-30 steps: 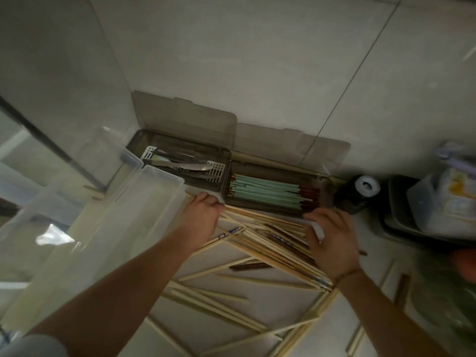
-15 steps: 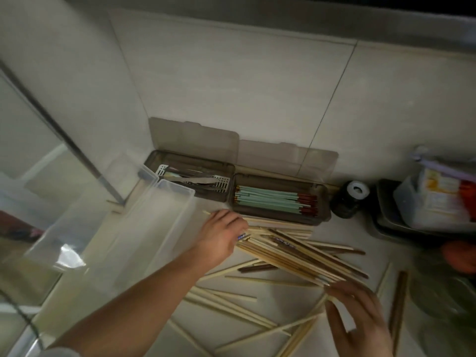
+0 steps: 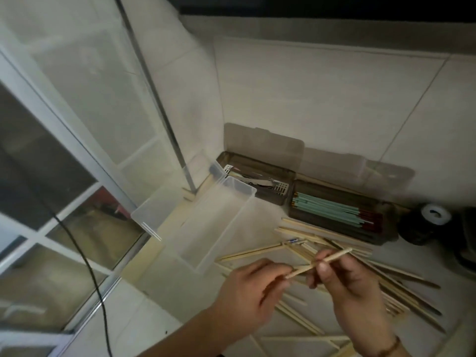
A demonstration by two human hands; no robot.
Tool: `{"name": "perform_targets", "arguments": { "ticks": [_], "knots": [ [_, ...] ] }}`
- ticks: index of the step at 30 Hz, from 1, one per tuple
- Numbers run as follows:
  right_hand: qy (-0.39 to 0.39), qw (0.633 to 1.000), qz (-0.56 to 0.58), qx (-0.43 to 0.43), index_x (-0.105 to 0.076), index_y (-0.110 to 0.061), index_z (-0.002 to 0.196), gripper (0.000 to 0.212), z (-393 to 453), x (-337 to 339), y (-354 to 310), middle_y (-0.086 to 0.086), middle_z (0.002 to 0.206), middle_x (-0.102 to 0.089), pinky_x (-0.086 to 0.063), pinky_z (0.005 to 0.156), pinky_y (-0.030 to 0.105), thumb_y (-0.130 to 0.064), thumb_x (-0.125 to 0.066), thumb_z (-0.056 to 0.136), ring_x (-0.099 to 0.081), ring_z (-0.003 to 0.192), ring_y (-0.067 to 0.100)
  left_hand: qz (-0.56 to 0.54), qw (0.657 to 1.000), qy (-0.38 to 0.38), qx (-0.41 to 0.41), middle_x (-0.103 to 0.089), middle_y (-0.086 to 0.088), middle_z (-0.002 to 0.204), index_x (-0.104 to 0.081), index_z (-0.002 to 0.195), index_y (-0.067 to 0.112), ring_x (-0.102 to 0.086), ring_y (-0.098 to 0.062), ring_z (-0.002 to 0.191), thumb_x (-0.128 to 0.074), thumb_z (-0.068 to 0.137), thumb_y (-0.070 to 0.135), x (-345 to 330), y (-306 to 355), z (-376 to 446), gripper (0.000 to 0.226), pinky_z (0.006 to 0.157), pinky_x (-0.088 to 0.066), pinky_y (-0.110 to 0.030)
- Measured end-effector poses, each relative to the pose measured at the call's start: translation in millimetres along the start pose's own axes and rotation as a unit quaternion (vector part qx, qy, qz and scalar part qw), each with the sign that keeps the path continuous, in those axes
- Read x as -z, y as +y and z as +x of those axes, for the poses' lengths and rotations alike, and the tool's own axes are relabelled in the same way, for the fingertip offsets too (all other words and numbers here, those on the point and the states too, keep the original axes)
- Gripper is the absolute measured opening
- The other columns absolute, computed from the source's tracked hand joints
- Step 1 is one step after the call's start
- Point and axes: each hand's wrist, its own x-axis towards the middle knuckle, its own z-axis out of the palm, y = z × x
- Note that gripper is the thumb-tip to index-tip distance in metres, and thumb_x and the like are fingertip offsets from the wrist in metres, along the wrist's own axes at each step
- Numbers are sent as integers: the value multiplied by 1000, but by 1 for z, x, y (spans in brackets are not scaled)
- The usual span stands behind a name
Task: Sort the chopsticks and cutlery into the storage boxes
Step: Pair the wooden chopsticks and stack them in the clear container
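We see one pale wooden chopstick (image 3: 319,264) held above the surface (image 3: 164,287) between two hands: the right hand (image 3: 345,282) pinches it near the middle with curled fingers (image 3: 323,266), and the left hand (image 3: 247,287) grips its lower end. Under them lies a loose pile of wooden chopsticks (image 3: 360,258), too tangled to count. We count three storage boxes: one clear box (image 3: 219,228) to the left, one brown box with metal cutlery (image 3: 260,180), and one brown box with green chopsticks (image 3: 337,210). A dark jar (image 3: 425,225) stands just right of them.
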Motion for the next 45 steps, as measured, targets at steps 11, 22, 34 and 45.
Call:
{"name": "perform_targets", "arguments": {
  "ticks": [11, 22, 34, 45],
  "knots": [
    [-60, 989, -34, -130, -62, -2, 91, 14, 34, -115, 34, 12, 68, -66, -54, 59, 30, 4, -49, 92, -63, 65, 22, -54, 993, 1, 101, -48, 12, 57, -62, 93, 28, -42, -6, 47, -47, 96, 43, 59, -77, -24, 21, 48, -35, -21],
    [48, 969, -234, -69, -51, -32, 111, 40, 85, -175, 39, 5, 67, -69, -51, 49, 29, 0, -59, 89, -62, 50, 20, 123, 980, -92, -125, -60, 3, 115, -68, 104, 20, -55, -18, 101, -72, 78, 43, 120, -175, -56, 35, 89, -44, -29],
    [-129, 823, -542, -114, -67, -18, 93, 18, 131, -225, 101, 4, 95, -68, -49, 80, 28, -22, -50, 92, -59, 93, 19, 102, 952, -196, -213, -54, 11, 89, -59, 93, 26, -54, -5, 82, -60, 86, 21, 104, -173, -69, 9, 74, -47, -16],
    [-225, 752, -582, -212, -65, -8, 103, 20, 131, -244, 135, 10, 110, -64, -51, 82, 28, -13, -49, 91, -61, 100, 23, 39, 964, -172, -198, -61, 9, 94, -62, 98, 23, -53, -7, 91, -68, 84, 14, 99, -180, -72, 18, 88, -42, -14]
  ]
}}
